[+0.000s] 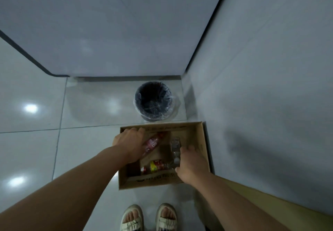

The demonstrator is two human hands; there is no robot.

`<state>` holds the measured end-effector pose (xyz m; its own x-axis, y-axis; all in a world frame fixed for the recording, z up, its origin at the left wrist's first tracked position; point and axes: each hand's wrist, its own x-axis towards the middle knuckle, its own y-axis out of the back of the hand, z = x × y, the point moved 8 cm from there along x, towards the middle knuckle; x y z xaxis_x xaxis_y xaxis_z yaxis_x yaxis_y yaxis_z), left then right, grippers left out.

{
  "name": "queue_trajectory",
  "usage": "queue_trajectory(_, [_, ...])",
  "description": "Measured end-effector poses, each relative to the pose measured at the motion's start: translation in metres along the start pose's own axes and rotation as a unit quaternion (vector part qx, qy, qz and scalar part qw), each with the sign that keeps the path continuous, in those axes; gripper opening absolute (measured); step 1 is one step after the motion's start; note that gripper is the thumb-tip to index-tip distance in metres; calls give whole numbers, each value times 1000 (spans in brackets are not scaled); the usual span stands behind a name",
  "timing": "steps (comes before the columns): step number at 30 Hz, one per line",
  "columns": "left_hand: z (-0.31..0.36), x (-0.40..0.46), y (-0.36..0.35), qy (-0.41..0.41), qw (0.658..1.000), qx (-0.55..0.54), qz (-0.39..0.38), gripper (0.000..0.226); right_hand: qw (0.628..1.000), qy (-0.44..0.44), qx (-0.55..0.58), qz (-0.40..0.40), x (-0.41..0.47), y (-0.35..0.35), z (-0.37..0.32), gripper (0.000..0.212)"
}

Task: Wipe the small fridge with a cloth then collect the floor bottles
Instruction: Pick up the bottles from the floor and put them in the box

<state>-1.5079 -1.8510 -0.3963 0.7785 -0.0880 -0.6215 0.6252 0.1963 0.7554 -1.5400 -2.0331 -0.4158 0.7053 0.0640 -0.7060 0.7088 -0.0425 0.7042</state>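
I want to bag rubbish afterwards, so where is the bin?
The bin stands on the floor in the corner, just beyond the box, near the right wall.

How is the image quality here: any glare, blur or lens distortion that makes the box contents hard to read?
Head view: dim, soft overall; bright ceiling-light glare spots on the glossy floor tiles; wide-angle bending of the wall edges; inside the cardboard box the bottles are shadowed and blurry, labels unreadable; left hand and right hand cover part of them; a soft shadow falls on the right wall.
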Motion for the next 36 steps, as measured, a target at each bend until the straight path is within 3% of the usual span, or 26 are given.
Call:
queue_trajectory(9, [-15, -160, 113, -10, 999, -4, 41, 47, 992, 93, -68, 47, -139, 97, -65, 53])
queue_trajectory(20, [-73, -335, 180, 127, 986, -43, 102, 54, 951, 250, -138, 116, -258, 185, -154, 58])
queue_trajectory(27, [-122, -437, 205, 201, 969, -34, 143, 56, 916, 322, -204, 125, -325, 210, -252, 44])
queue_trajectory(36, [-247, -543, 232, 258, 944, -61, 197, 58, 872, 390, -243, 170, -407, 230, -424, 47])
